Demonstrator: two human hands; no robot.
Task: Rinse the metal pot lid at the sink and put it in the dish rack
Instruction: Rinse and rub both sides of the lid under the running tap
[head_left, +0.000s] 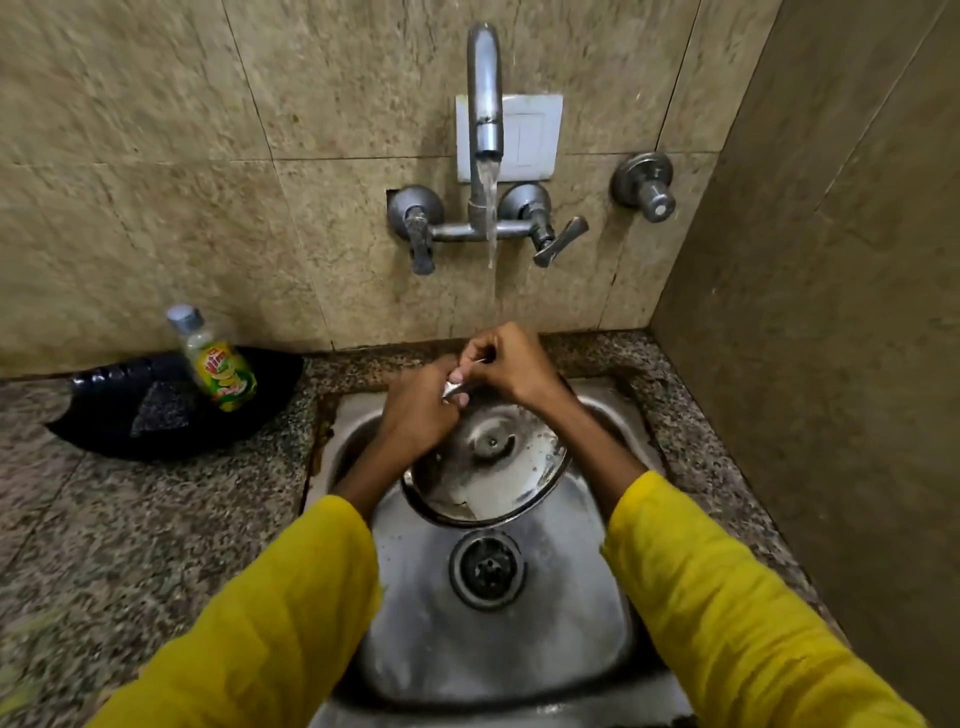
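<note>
The round metal pot lid is in the steel sink, tilted, with its centre rivet facing up and its near edge low above the drain. My left hand and my right hand meet at the lid's far rim, fingers curled and pinched on shiny metal there. Water runs from the tap and falls toward my hands. Both hands hide the lid's far edge. No dish rack is in view.
A dish soap bottle stands in a black tray on the granite counter at left. The drain is just below the lid. Tap handles jut from the tiled wall. A side wall closes the right.
</note>
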